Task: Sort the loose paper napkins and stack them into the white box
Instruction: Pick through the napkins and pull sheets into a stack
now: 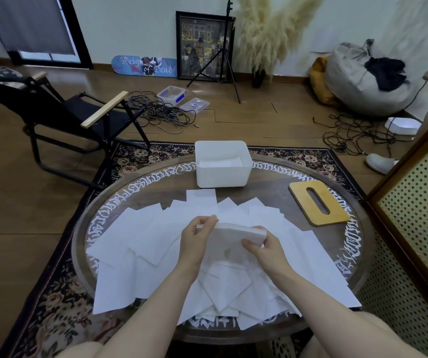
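Note:
Loose white paper napkins (135, 233) lie spread in overlapping layers over most of the round table (280, 195). Above the pile I hold a thick, squared-up stack of napkins (236, 235) between both hands. My left hand (197, 239) grips its left end, fingers curled over the top edge. My right hand (264, 250) pinches its right end, thumb on the near face. The white box (222, 174) stands at the table's far edge, beyond the pile, with a few flat napkins inside it.
A wooden lid with a slot (318, 202) lies on the table at the right. A black folding chair (65, 112) stands at the left, a perforated cabinet (419, 202) at the right. Cables, plastic tubs and a tripod sit on the floor behind.

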